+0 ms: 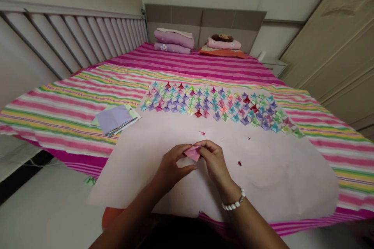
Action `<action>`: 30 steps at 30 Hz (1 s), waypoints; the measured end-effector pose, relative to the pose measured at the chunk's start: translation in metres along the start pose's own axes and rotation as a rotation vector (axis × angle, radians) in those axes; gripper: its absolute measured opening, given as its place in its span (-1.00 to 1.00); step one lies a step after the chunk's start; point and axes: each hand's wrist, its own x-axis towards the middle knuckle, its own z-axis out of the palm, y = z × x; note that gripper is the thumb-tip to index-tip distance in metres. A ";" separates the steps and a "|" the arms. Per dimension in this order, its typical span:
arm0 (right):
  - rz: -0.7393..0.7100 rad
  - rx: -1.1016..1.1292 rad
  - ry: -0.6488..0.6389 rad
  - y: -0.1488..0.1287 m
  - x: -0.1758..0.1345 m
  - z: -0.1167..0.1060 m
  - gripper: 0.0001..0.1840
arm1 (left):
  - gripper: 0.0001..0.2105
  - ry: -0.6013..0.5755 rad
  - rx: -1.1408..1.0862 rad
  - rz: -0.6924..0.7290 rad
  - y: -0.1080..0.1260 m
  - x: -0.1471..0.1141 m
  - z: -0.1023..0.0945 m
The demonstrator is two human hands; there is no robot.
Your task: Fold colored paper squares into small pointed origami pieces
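Observation:
A small folded piece of pink paper [193, 153] is held up between both hands over a large pale sheet [140, 163]. My left hand [175, 165] pinches its left edge with the fingers, the thumb stretched out below it. On the other side my right hand [212, 159], with a white bead bracelet at the wrist, grips the paper's right corner between thumb and fingers. Beyond the hands, rows of small folded paper pieces [182, 109] in many colours stand on the far part of the sheet.
To the left lies a stack of coloured paper squares [113, 118] on the striped bedcover [67, 99]. Small red scraps [239, 163] are scattered on the sheet. Folded bedding [173, 41] and a pillow pile [223, 43] sit at the headboard. A white rail [78, 35] runs along the left.

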 end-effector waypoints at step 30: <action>0.093 -0.092 -0.318 -0.001 -0.014 0.011 -0.65 | -0.76 0.035 -0.270 -0.267 0.015 0.009 -0.004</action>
